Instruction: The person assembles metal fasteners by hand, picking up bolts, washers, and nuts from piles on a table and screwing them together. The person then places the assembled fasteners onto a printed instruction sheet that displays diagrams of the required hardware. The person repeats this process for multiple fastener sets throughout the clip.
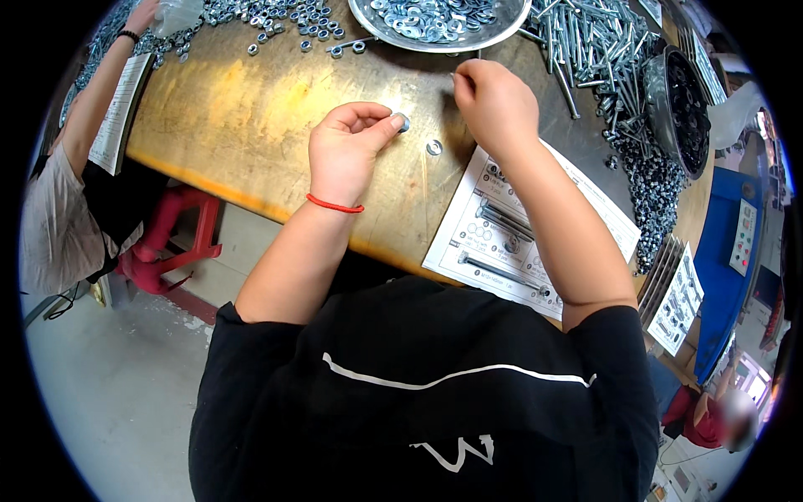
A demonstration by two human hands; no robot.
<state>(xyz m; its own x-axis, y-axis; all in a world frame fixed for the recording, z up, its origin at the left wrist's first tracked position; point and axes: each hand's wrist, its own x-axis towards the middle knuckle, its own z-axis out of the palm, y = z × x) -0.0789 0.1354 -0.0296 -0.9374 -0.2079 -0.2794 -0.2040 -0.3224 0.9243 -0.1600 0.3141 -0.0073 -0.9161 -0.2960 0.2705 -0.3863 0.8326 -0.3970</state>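
A worker in a black top bends over a worn wooden bench [251,109] strewn with fasteners. The left hand [347,151], a red cord around its wrist, has thumb and forefinger closed on a small silvery nut [403,123], held just above the bench top with the other fingers curled in. The right hand [493,100] is raised a little farther off, its fingers drawn together at the tips as if on something thin; what they grip, if anything, cannot be told from this angle. A single flat washer [434,147] lies on the wood between the two hands, just right of the nut. Under the right forearm sits a printed sheet with drawings of bolts [510,238]. At the far edge stands a metal dish of washers [439,21], with loose nuts [293,21] scattered to its left and a heap of long bolts [590,42] to its right. Farther right is a dark bowl [682,105] with small dark nuts spilling below it. At far left, another person's arm [104,79] reaches onto the bench beside a second sheet.
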